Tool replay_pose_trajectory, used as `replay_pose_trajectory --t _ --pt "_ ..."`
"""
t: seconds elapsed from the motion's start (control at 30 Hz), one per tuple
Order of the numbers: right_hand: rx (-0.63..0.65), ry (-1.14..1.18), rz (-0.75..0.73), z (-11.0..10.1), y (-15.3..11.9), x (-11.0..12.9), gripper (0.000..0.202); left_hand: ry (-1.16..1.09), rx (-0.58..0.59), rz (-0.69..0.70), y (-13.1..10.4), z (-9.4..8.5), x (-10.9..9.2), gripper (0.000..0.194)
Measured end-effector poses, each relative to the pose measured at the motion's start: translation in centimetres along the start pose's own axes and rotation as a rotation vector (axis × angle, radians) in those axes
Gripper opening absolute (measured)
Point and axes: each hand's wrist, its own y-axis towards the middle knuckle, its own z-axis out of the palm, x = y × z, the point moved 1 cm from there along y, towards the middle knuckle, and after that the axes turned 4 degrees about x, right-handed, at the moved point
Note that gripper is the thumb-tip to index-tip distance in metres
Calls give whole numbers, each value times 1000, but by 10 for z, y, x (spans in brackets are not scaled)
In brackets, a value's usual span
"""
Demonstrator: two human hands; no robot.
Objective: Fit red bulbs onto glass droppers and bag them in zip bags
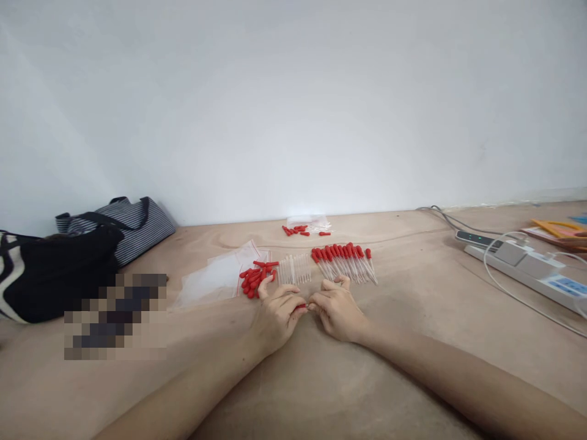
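My left hand (279,310) is closed, pinching a red rubber dropper bulb (300,306) between thumb and fingers. Its fingertips almost meet those of my right hand (338,310), which is closed on what looks like a clear dropper tube, mostly hidden by the fingers. Just beyond the left hand lies a heap of loose red bulbs (250,280). A row of bare clear tubes (294,269) lies in front of both hands. Past the right hand, several droppers with red bulbs on clear tubes (351,263) lie side by side.
Flat clear zip bags (211,278) lie left of the bulbs. Near the wall are more red bulbs (293,230) and a clear bag (308,222). A black bag (59,275) and a striped bag (142,229) stand left. A power strip (527,272) with cables lies right.
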Motion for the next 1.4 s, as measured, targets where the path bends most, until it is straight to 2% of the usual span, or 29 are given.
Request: replay_pose_trajectory --t 0.27,0.43,0.67,0.7,0.77,0.83,0.87,0.97,1.07,1.4 --pt "-9 29 15 -7 1 -5 21 59 -2 16 1 -8 7 8" --pt "-39 -26 -32 -14 -2 -8 19 80 34 17 0 -14 9 10" --pt "-64 -126 -68 -16 -5 -9 20 150 40 -9 1 -13 7 12" --pt "-58 -125 -44 -15 -4 -9 20 180 39 -28 0 -14 9 15" --pt "-59 -114 67 -14 2 -11 20 247 44 -91 -1 -15 15 43" --pt "-64 -97 243 -11 11 -15 20 310 52 -166 -3 -16 23 66" --pt "-62 -93 337 -9 17 -18 20 335 53 -197 -4 -17 27 69" --pt "-30 -117 560 1 37 -27 20 379 38 -268 -7 -19 39 64" --pt "4 -174 687 9 53 -33 21 392 24 -302 -9 -20 45 58" --pt "79 -151 771 17 75 -37 21 424 41 -330 -11 -23 51 35"
